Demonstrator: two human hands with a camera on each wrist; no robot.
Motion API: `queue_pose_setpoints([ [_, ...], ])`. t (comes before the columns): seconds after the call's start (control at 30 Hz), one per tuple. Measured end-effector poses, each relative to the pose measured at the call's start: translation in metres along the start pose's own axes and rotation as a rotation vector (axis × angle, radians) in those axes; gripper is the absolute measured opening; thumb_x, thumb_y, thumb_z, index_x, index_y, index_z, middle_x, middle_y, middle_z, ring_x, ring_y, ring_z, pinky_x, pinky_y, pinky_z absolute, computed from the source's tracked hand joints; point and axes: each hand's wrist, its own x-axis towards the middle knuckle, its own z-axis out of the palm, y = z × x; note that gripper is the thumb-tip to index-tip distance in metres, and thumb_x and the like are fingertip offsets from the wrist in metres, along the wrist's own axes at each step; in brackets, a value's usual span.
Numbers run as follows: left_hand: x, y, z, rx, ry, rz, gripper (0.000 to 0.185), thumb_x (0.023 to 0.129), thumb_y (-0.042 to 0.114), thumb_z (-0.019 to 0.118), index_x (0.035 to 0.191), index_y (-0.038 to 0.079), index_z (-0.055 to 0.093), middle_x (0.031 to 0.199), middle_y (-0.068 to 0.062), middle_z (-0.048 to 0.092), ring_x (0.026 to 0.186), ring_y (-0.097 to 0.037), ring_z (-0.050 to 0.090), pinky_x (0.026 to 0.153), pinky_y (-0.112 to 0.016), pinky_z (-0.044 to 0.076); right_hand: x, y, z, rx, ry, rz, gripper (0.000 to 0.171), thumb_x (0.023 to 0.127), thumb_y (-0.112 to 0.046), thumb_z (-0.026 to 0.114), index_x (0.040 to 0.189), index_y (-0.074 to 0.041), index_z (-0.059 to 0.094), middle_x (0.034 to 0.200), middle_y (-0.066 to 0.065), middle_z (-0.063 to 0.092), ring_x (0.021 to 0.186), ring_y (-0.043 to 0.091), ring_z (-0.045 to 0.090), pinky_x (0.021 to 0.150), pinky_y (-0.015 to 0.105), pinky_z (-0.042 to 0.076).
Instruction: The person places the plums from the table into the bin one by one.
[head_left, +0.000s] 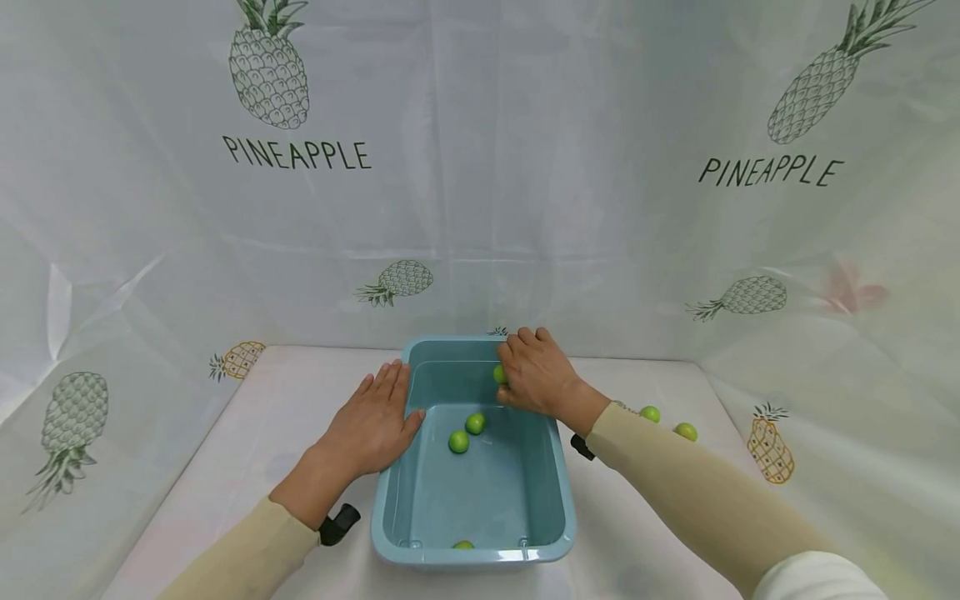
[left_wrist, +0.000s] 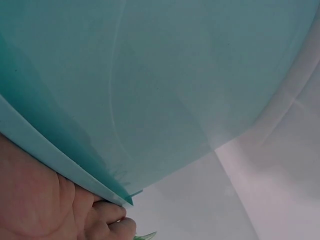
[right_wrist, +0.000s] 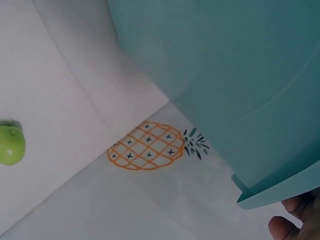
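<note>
Our right hand (head_left: 536,371) grips a lime (head_left: 499,374) over the tub (head_left: 480,552); our left hand (head_left: 375,417) rests flat on its rim. Three limes lie inside, two wait on the desk (head_left: 247,433).

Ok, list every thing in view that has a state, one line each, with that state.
Blue tub: upright on the table, open-topped.
Left hand: flat, fingers straight, resting on the tub's left rim.
Right hand: over the tub's far right corner, fingers curled round a green fruit.
Held green fruit: in the right hand, above the tub floor.
Three green fruits: loose inside the tub.
Two green fruits: on the table right of the tub.
</note>
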Motion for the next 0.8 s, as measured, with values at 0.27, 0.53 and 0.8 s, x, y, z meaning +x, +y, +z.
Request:
queue_pose_setpoints([
  [0.27,-0.0004,0.0002,0.0001,-0.008,0.001,0.001,0.077,0.110,0.038,0.050,0.161,-0.014,0.025,0.169,-0.031,0.027,0.159,-0.047,0.025,0.129,-0.061,0.024,-0.0001,0.0000,0.0008,0.005,-0.019,0.002,0.036,0.091,-0.043,0.063,0.085,-0.013,0.046,0.077,0.002,0.042,0.076,0.022,0.037,0.072,0.037,0.030],
  [0.53,-0.0011,-0.0007,0.0006,-0.014,0.005,0.011,0.076,0.110,0.038,0.050,0.160,-0.015,0.026,0.168,-0.032,0.027,0.159,-0.047,0.025,0.128,-0.061,0.025,-0.0007,0.0001,0.0014,-0.005,-0.025,-0.001,0.039,0.093,-0.047,0.065,0.086,-0.014,0.046,0.078,0.002,0.043,0.077,0.022,0.038,0.073,0.037,0.030],
  [0.8,-0.0013,-0.0010,0.0015,-0.017,0.011,0.013,0.076,0.110,0.038,0.050,0.160,-0.015,0.026,0.168,-0.032,0.027,0.158,-0.047,0.025,0.128,-0.061,0.025,-0.0013,-0.0005,0.0004,-0.005,-0.053,0.017,0.036,0.094,-0.044,0.064,0.086,-0.013,0.046,0.078,0.002,0.042,0.077,0.022,0.036,0.073,0.037,0.030],
])
